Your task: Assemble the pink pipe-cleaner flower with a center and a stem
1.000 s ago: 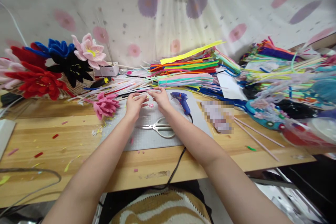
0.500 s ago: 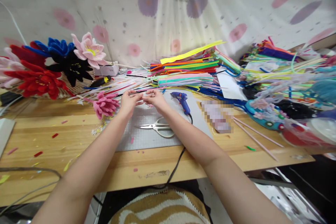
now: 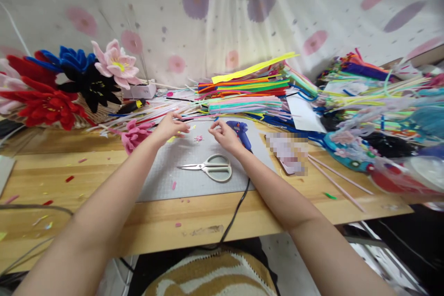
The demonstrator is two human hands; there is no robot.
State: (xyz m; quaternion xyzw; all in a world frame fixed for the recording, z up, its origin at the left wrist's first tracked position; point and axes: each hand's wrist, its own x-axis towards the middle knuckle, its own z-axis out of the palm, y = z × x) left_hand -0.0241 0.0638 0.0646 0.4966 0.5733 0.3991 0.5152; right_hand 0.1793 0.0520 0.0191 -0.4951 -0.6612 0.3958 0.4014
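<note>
My left hand (image 3: 170,128) is over the left part of a grey cutting mat (image 3: 156,187), its thumb and fingers apart. A small pale yellowish bit (image 3: 193,127) shows by its fingertips; whether it touches them I cannot tell. My right hand (image 3: 224,136) has its fingers bent together in a pinch, beside a blue glue gun (image 3: 243,135); anything between them is too small to make out. On the mat between the hands lies a tiny pink piece (image 3: 199,138). Nearer me rest white-handled scissors (image 3: 211,167). A pink fuzzy flower (image 3: 135,135) lies left of my left hand.
Bundles of coloured pipe cleaners (image 3: 246,97) line the back. Fuzzy red, blue, black and pink flowers (image 3: 52,106) stand at the left. A pixelated flat item (image 3: 287,152) and two pink stems (image 3: 340,182) lie to the right. The glue gun's black cord (image 3: 234,219) crosses the table edge.
My hands have moved apart from being together above the mat, the right one going right. The tiny pink piece and more of the scissors now show between and below them.
</note>
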